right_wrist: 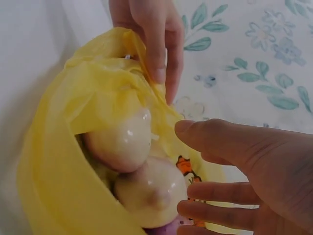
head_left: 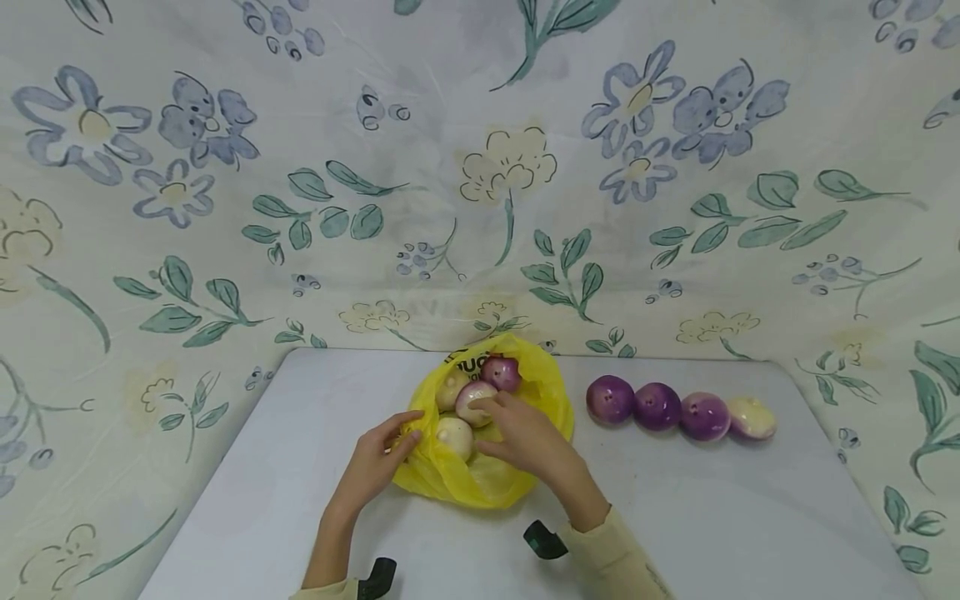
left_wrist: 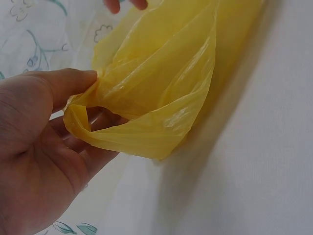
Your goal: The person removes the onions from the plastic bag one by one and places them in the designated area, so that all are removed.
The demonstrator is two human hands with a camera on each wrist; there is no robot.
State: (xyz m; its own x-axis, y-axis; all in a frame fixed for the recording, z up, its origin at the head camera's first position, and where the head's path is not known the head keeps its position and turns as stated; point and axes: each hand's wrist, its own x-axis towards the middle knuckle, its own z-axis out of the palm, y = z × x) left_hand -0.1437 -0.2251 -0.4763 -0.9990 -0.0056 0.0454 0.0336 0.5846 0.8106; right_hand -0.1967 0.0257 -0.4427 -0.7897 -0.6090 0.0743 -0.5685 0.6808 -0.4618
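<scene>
A yellow plastic bag (head_left: 555,400) lies wide-mouthed on the table, with several glossy onions in it. Among these are a purple one (head_left: 500,373) at the back, a purple-and-white one (head_left: 471,398) in the middle and a pale one (head_left: 454,437) in front. My left hand (head_left: 378,458) pinches the bag's left rim between thumb and fingers, as the left wrist view also shows. Over the bag's mouth is my right hand (head_left: 528,437), thumb and fingers apart beside the onions (right_wrist: 151,191). Whether its fingertips touch an onion is hard to tell.
To the bag's right, a row of onions stands on the white table (head_left: 675,517): three purple ones (head_left: 657,407) and a pale one (head_left: 752,418) at the right end. Behind the table's back edge hangs a floral cloth (head_left: 450,167).
</scene>
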